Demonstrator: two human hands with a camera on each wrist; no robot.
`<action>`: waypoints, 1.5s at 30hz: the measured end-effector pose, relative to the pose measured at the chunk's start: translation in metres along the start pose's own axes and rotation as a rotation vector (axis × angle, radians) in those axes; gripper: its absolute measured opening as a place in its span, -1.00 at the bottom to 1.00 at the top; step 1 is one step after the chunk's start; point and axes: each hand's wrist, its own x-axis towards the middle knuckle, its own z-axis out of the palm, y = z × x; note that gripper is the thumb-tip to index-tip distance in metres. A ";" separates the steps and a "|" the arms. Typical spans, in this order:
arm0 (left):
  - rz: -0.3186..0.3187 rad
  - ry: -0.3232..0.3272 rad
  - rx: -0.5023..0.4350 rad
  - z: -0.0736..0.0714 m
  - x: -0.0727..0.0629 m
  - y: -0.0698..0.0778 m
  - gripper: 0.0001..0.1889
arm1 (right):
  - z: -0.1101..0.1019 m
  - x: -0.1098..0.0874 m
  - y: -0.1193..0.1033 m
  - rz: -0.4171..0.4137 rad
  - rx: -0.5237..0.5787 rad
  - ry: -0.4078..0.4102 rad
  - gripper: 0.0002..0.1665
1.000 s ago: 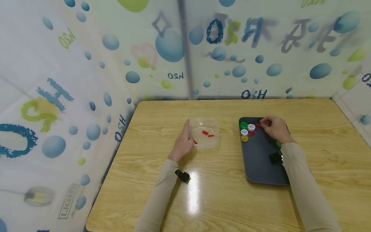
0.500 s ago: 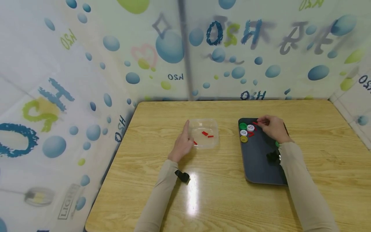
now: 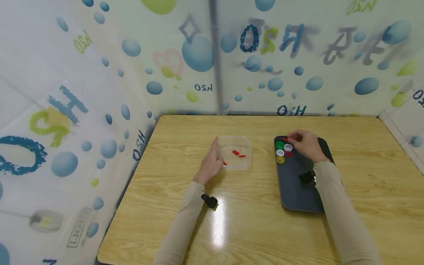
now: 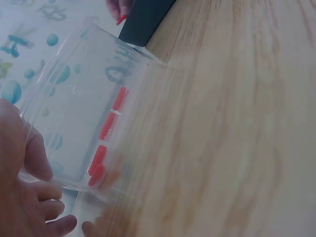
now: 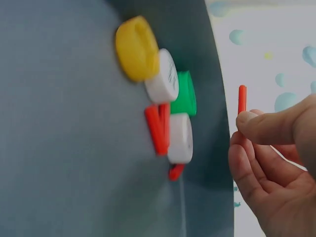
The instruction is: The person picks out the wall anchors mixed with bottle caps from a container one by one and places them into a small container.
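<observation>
My right hand [image 3: 307,145] pinches a short red stick [image 5: 242,101] between thumb and fingertips, above the far edge of a dark grey tray [image 3: 294,189]. Below it, at the tray's far left corner, sit a green cap [image 5: 185,94], two white caps, one of them nearer the hand [image 5: 180,138], and a yellow cap [image 5: 137,48]. Loose red sticks [image 5: 156,129] lie beside the white caps. My left hand [image 3: 210,163] holds the left side of a clear plastic container [image 3: 234,162], its index finger stretched along the wall. Several red sticks [image 4: 108,126] lie inside the container.
Tray and container stand apart on a wooden table [image 3: 251,221], the tray to the right. Behind the table rises a patterned wall [image 3: 232,84]. My right forearm [image 3: 341,206] crosses the tray's right side and covers part of it.
My right hand has moved left along the tray's far end, carrying the red stick toward the far left corner. The left hand and container have stayed in place.
</observation>
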 end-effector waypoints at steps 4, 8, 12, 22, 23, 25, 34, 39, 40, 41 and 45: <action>0.001 -0.004 -0.002 0.001 0.000 0.000 -0.19 | 0.004 0.003 -0.006 -0.012 0.010 -0.011 -0.76; 0.004 -0.011 -0.009 0.001 0.000 0.001 -0.19 | 0.010 0.006 -0.012 -0.015 0.007 -0.018 -0.75; 0.010 -0.008 -0.010 0.001 0.000 0.002 -0.20 | 0.013 0.008 -0.018 -0.010 0.011 -0.028 -0.75; 0.024 -0.012 -0.020 0.000 0.000 0.001 -0.20 | 0.021 0.014 -0.036 -0.049 0.062 -0.042 -0.76; 0.024 -0.010 -0.023 0.000 0.000 0.002 -0.20 | 0.023 0.015 -0.038 -0.057 0.069 -0.042 -0.77; 0.023 -0.008 -0.020 -0.001 0.001 0.002 -0.21 | 0.026 0.016 -0.041 -0.069 0.081 -0.046 -0.77; 0.019 -0.010 -0.021 -0.001 0.001 0.001 -0.21 | 0.038 0.020 -0.058 -0.098 0.117 -0.084 -0.77; 0.018 -0.010 -0.020 -0.001 0.001 0.001 -0.21 | 0.045 0.023 -0.071 -0.133 0.139 -0.106 -0.79; 0.019 -0.008 -0.017 -0.001 0.000 0.001 -0.21 | 0.047 0.023 -0.073 -0.136 0.142 -0.112 -0.79; 0.022 -0.007 -0.016 -0.001 0.000 0.001 -0.21 | 0.049 0.024 -0.075 -0.142 0.146 -0.119 -0.79; 0.028 -0.004 -0.016 -0.001 0.000 0.001 -0.22 | 0.057 0.024 -0.084 -0.156 0.172 -0.142 -0.79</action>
